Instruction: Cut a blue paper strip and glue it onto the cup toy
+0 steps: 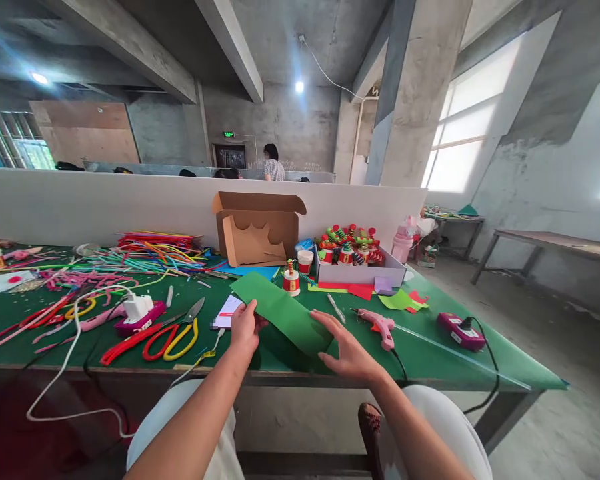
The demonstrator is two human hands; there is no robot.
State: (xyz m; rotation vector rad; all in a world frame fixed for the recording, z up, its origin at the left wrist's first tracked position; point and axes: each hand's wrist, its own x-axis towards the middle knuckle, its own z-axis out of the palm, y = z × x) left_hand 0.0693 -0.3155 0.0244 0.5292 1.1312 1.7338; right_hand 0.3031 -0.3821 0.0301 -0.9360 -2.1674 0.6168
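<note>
A strip of green paper (285,308) is held tilted above the front of the green table. My left hand (245,328) pinches its lower left edge between thumb and fingers. At the other end, my right hand (351,350) has its fingers stretched out and thumb apart, the fingertips resting against the paper's right edge. Behind the paper stands a red and white paper cup (291,283) with a coiled piece on top. Just left of the paper lies a phone (227,312), partly covered by my left hand and the sheet.
Scissors (180,333) and a white charger (139,307) lie left. A pink glue gun (380,325) and purple power socket (461,331) are right. Behind stand an open cardboard box (260,230), a tray (360,275) of decorated cups and a heap of coloured pipe cleaners (155,253).
</note>
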